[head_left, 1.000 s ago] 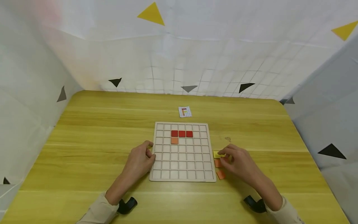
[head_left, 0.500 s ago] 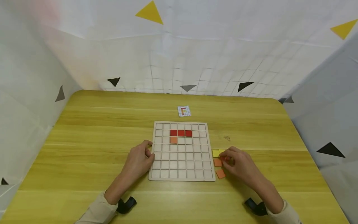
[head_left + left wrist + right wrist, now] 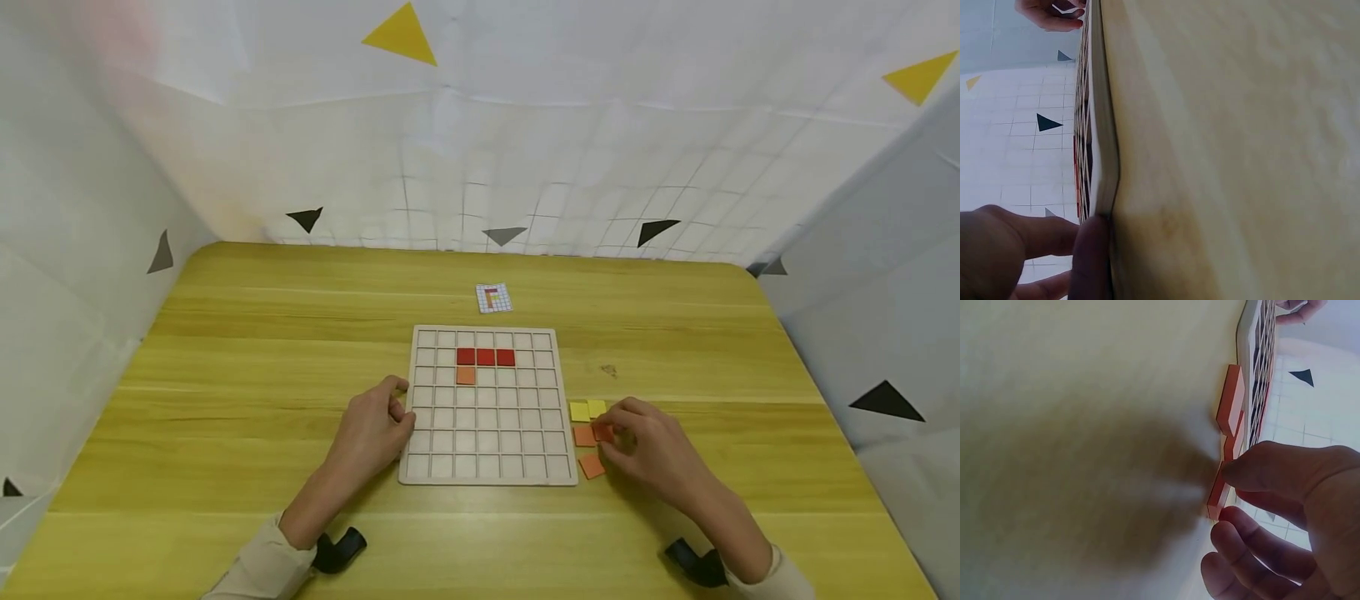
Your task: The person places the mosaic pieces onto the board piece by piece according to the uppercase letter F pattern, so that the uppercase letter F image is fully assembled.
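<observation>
"Hands?"

"Right hand point(image 3: 652, 442) pinches an orange-red tile point(image 3: 603, 432) on the table point(image 3: 480, 542), right of the grid board point(image 3: 487, 482). Left hand point(image 3: 377, 423) relaxed, thumb against the board's left edge."

"Handling?"

"Tile probably light, stiff, sturdy, slightly slick; best held by opposite edges."

"Farther out?"

"Two yellow tiles point(image 3: 579, 412) just beside; pattern card point(image 3: 493, 298) beyond the board."

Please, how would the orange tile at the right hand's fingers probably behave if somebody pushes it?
The tile shows flat faces and straight edges, so it should probably slide rather than roll. Small and thin, it is likely light. Pushed leftward, it may bump the neighbouring orange tile.
</observation>
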The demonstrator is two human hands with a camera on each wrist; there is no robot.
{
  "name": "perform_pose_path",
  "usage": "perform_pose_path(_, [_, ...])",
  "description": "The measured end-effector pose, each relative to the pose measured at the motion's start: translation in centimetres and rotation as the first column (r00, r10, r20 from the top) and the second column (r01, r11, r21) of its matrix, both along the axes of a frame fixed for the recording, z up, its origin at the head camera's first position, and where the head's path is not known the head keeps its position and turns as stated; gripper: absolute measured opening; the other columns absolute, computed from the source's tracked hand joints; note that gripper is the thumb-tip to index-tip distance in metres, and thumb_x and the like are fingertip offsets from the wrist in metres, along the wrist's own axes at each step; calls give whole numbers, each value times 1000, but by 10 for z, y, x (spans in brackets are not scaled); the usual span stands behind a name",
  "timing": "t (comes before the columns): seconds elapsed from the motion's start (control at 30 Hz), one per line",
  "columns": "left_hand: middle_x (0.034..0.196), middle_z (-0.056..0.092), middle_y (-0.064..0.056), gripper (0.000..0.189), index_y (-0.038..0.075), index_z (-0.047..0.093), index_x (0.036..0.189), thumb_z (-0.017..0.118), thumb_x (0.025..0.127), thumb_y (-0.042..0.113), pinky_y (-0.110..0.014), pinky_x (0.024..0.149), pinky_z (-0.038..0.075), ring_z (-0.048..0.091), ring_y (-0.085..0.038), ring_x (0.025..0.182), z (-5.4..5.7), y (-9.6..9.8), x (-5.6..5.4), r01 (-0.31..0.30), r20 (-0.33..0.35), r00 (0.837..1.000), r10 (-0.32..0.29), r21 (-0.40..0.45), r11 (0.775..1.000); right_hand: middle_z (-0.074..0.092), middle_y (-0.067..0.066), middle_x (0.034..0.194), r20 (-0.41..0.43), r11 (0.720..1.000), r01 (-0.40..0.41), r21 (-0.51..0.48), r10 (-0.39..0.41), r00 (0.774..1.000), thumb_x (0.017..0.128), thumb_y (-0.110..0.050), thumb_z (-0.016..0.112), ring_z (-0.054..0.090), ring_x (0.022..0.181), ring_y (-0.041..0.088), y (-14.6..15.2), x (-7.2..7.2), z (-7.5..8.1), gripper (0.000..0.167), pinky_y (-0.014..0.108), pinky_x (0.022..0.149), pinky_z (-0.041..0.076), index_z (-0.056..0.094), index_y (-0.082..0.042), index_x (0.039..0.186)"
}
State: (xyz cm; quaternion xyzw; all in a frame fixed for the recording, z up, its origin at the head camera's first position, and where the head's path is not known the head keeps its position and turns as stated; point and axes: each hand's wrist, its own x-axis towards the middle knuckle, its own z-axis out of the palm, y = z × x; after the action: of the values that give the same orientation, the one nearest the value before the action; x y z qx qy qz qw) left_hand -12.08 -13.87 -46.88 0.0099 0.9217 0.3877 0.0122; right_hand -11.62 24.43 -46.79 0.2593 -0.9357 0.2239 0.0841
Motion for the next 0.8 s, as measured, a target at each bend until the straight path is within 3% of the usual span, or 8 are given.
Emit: perform_pose_path(0.8, [72, 58, 1, 37, 0, 63, 121, 72, 85, 5, -30, 53, 42, 50, -14, 57, 1, 1, 0, -8, 14, 1000, 8, 4, 1000, 59, -5, 90, 123, 1000, 0, -16, 2, 992, 72, 1, 83, 53, 74, 9, -1, -2, 3, 30, 27, 62, 47, 74, -11, 98])
